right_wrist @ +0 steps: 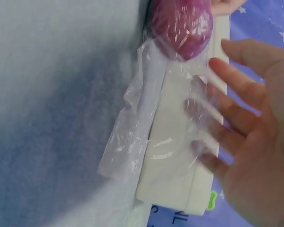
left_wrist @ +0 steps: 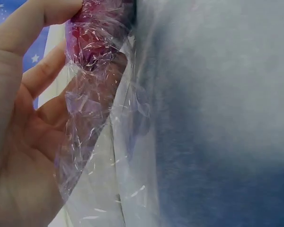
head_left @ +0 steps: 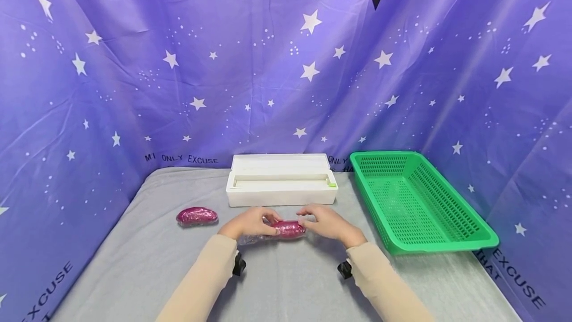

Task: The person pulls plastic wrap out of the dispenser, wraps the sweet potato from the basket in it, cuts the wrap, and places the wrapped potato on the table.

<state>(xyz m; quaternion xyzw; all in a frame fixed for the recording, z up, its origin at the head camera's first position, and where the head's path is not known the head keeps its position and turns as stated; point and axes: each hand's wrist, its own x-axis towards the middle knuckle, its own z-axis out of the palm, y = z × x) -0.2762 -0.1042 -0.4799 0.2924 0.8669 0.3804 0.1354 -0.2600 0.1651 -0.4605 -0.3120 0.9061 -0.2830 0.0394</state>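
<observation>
A purple-red, oblong vegetable point(head_left: 291, 230) wrapped in clear cling film is between the two hands, in front of the white box. My left hand point(head_left: 251, 221) grips its left end, thumb on the near side and fingers behind. From that end, loose film point(left_wrist: 83, 113) trails down past the palm in the left wrist view. My right hand point(head_left: 329, 221) is at the other end with fingers spread apart. In the right wrist view, a flap of film point(right_wrist: 125, 142) hangs from the vegetable's rounded end, and the right fingers point(right_wrist: 239, 85) lie beside and behind it.
Another purple-red, film-wrapped vegetable point(head_left: 196, 216) lies on the grey cloth at left. Behind the hands stands a long white box point(head_left: 281, 197) with its lid up and a small green tab point(head_left: 332, 185). A green perforated basket point(head_left: 440, 247) stands at right. Purple star-patterned curtains surround the table.
</observation>
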